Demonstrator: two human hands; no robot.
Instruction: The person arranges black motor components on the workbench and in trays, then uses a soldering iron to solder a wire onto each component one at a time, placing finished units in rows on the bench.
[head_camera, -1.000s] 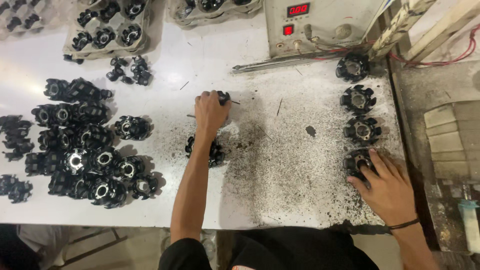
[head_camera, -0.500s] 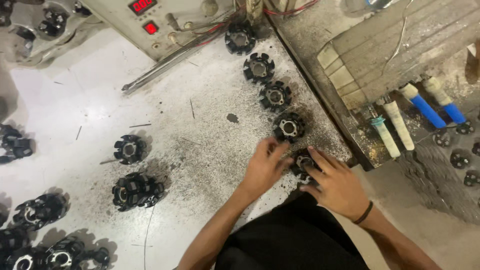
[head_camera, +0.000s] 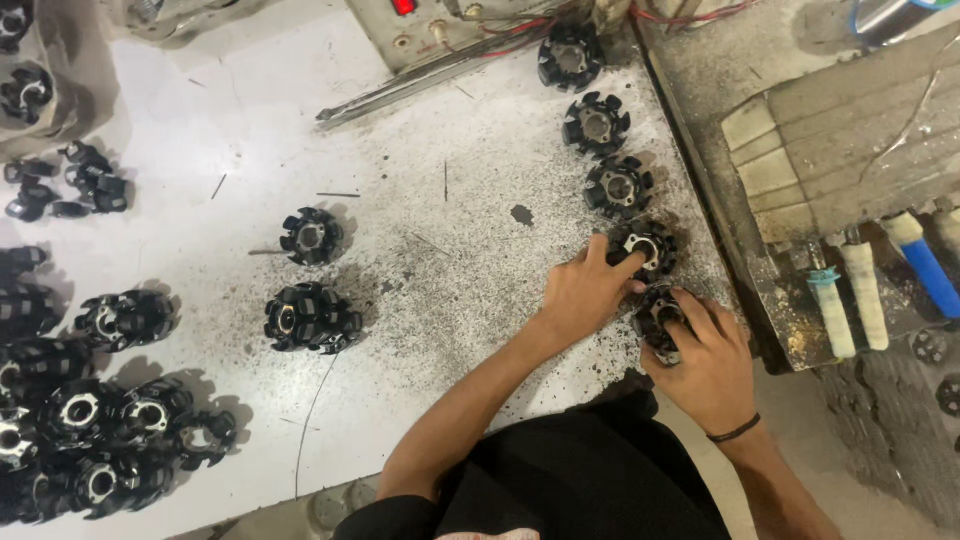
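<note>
Left hand (head_camera: 585, 295) has crossed the table (head_camera: 420, 250) since a second ago, fingers now resting on fourth rotor (head_camera: 643, 247) in the edge row. Right hand (head_camera: 705, 355) stays clamped on nearest rotor (head_camera: 660, 318). Both now work the row.

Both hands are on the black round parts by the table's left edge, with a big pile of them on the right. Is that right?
Not quite. The head view shows the left hand and right hand on black round parts by the table's right edge. The big pile is on the left.
</note>
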